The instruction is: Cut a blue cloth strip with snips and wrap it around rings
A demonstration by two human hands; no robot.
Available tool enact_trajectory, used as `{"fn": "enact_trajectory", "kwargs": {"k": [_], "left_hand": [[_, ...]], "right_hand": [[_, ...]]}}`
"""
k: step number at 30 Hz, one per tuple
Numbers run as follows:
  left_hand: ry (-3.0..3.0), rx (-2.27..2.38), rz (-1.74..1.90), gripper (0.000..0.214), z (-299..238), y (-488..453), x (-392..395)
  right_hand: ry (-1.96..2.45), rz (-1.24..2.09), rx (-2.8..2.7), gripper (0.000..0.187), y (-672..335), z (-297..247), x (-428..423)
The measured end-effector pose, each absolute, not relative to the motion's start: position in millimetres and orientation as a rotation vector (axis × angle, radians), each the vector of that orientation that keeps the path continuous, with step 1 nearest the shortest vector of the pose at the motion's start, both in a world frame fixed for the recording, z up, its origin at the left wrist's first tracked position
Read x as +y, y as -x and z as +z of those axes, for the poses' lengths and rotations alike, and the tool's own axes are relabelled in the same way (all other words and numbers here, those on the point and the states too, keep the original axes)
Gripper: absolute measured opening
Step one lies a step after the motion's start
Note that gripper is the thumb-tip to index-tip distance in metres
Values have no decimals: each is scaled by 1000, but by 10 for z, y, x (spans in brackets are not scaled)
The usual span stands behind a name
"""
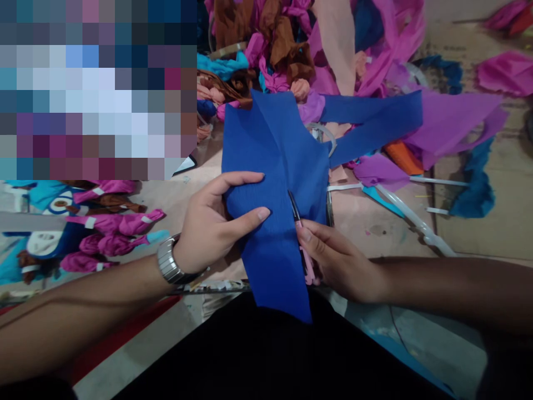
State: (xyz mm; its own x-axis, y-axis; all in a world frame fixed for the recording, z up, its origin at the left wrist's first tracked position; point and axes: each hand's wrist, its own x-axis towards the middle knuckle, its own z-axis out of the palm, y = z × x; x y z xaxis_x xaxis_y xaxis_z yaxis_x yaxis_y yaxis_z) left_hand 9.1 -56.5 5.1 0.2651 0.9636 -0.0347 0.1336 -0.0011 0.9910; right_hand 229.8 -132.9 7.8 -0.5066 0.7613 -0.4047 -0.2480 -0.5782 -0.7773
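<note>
A blue cloth [266,144] spans the table [362,222] edge, above a black-clad lap [258,361]. The right hand [333,255] grips pink-handled scissors [294,205] against it. The left hand [208,222] rests thumb and forefinger apart on it; any grip underneath is hidden. Heaped fabric [291,53] lies beyond.

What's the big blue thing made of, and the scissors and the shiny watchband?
Blue sheet: maybe thin cloth or paper; it's matte, with soft creases. Scissors: narrow, dark blade, probably metal; pink handle, plastic-looking. Watchband: likely metal, because it's silvery and glints.
</note>
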Motion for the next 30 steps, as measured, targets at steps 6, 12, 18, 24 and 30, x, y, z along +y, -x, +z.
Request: {"fn": "enact_trajectory", "kwargs": {"k": [6,12,18,24,30], "left_hand": [[-1472,1039,932,53,56,-74,-555],[-1437,964,897,57,60,-81,-567],[-1420,900,817,62,56,-79,-581],[-1485,978,799,70,76,-70,-575],[-1503,999,806,72,87,-69,-585]], "right_hand": [[1012,2123,-857,46,-2294,84,-1333],[1004,2095,-859,48,-2297,84,-1326],[1007,2079,-868,47,-2296,105,-1315],[1029,2063,-883,46,-2296,139,-1299],[1042,2071,-893,46,-2299,144,-1289]]}}
